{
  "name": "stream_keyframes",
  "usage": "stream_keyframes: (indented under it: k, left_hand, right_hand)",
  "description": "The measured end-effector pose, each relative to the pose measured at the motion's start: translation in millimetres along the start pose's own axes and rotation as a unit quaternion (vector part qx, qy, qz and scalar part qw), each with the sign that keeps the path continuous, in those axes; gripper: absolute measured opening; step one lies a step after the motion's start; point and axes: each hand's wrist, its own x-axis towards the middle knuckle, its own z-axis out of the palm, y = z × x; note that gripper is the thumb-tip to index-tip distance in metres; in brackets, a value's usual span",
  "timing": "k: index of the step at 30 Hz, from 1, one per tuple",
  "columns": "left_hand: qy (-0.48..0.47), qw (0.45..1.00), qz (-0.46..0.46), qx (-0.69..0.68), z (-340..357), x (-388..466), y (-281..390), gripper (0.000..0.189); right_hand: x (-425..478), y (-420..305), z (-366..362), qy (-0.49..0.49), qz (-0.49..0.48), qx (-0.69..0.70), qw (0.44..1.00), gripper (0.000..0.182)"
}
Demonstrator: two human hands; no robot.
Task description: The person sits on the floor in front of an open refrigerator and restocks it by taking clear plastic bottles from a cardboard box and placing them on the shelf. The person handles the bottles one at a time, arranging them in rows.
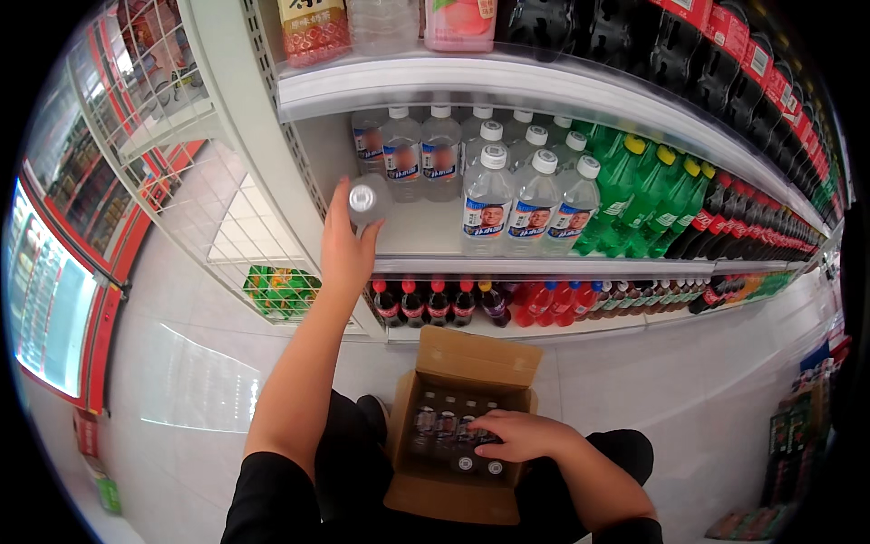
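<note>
My left hand (350, 238) grips a clear plastic bottle with a white cap (367, 197) at the left end of the middle shelf (421, 231). Behind it and to its right stand several like bottles (486, 211) with blue and white labels. An open cardboard box (452, 500) sits on the floor between my legs, with several clear bottles (445, 425) inside. My right hand (520, 435) reaches into the box over the bottles, thumb and fingers apart; whether it touches one I cannot tell.
Green soda bottles (622, 197) and dark cola bottles (734, 217) fill the shelf further right. The upper shelf's edge (435, 75) overhangs the bottles. Below are small red-capped cola bottles (438, 304). A white wire rack (224, 197) and a red-framed fridge (58, 292) stand at the left.
</note>
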Motion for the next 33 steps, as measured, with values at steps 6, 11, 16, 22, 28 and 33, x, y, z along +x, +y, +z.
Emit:
stream_keyframes:
  k: [6, 11, 16, 22, 28, 33]
  left_hand:
    - [0.088, 0.991, 0.022, -0.1, 22.2, 25.4, -21.2, 0.063]
    - [0.085, 0.991, 0.053, 0.084, 30.4, 20.8, -25.2, 0.048]
    - [0.021, 0.997, 0.042, 0.067, 34.0, 14.5, -46.4, 0.049]
    - [-0.056, 0.998, -0.002, 0.016, 33.4, 14.8, -60.5, 0.057]
    - [-0.092, 0.995, -0.019, -0.044, 39.5, 25.6, -77.9, 0.064]
    - [-0.076, 0.995, -0.061, 0.003, 38.9, 23.6, -69.6, 0.059]
  right_hand:
    - [1.1, 8.7, 2.9, 0.007, 0.014, -0.009, 1.0, 0.055]
    - [2.4, 5.2, 3.1, -0.006, 0.046, -0.038, 0.998, 0.053]
    - [7.8, 2.3, 4.0, -0.005, 0.056, -0.056, 0.997, 0.051]
    - [15.9, 5.5, 11.5, -0.005, 0.073, -0.078, 0.994, 0.049]
    - [24.1, 12.9, 23.3, -0.005, 0.078, -0.098, 0.992, 0.049]
    - [42.7, 23.8, 46.4, -0.056, 0.135, -0.135, 0.98, 0.051]
